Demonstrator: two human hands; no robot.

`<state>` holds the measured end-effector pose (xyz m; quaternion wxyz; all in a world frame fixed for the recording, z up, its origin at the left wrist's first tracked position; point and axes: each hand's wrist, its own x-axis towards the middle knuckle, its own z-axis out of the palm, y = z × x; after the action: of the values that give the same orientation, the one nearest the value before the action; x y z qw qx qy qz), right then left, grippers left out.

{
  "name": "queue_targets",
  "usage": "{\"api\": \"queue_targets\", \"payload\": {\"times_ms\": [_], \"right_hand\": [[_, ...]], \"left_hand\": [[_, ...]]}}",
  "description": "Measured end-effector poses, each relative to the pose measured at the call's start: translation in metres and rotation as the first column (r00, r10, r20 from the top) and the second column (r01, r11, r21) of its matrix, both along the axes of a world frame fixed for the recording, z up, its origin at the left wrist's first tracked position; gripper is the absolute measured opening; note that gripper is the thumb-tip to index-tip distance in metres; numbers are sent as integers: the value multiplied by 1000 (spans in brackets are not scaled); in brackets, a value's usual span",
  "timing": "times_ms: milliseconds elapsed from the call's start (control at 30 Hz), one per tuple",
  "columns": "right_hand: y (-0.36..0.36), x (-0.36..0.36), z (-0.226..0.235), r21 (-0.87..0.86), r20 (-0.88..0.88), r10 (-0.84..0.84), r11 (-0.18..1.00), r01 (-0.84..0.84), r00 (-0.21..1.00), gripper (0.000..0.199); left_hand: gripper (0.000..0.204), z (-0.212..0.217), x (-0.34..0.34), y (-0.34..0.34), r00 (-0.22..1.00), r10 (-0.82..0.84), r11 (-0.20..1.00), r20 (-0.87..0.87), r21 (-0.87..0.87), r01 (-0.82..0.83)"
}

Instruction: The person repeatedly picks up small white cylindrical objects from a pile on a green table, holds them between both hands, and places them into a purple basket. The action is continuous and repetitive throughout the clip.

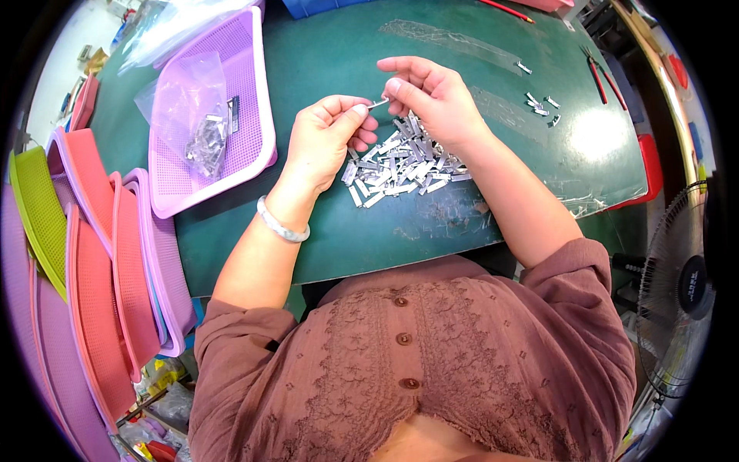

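Over the table's middle, my left hand (pixel 327 137) pinches a small, narrow silver metal piece (pixel 378 104) between thumb and fingers. My right hand (pixel 435 100) meets the right end of that piece, its thumb and fingertips closed around it; the exact contact is too small to see clearly. Just below both hands lies a loose pile of similar silver metal pieces (pixel 400 165), partly covered by my right wrist. A few more metal pieces (pixel 536 104) lie apart from the pile, farther right.
Left of the pile, a purple mesh basket (pixel 265 100) holds a clear bag of dark metal parts (pixel 206 146). Stacked colored baskets (pixel 96 223) crowd the table's left side. Red-handled pliers (pixel 596 77) and a red pencil (pixel 508 11) lie on the green table (pixel 323 258). A fan (pixel 677 285) stands right.
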<state>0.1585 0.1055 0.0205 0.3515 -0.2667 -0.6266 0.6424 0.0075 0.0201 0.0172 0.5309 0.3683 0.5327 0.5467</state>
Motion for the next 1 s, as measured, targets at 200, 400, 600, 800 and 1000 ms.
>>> {"api": "queue_targets", "payload": {"times_ms": [200,400,600,800,1000], "right_hand": [[1,3,1,-116,-34,89,989,-93,995,33],[-2,2,1,-163,-31,104,981,-107,994,35],[-3,2,4,-141,3,107,984,-106,994,34],[-1,3,1,-119,-21,139,983,-140,990,33],[-3,3,1,-120,-18,123,985,-124,992,33]], "left_hand": [[14,-3,-5,-3,1000,5,1000,30,10,-5],[15,-4,-4,-5,998,25,998,-65,57,-21],[15,-5,-3,-6,992,50,994,-119,102,-38],[16,-4,-2,-8,983,57,990,-175,135,-33],[16,-7,-2,-9,986,58,985,-158,168,-31]]}}
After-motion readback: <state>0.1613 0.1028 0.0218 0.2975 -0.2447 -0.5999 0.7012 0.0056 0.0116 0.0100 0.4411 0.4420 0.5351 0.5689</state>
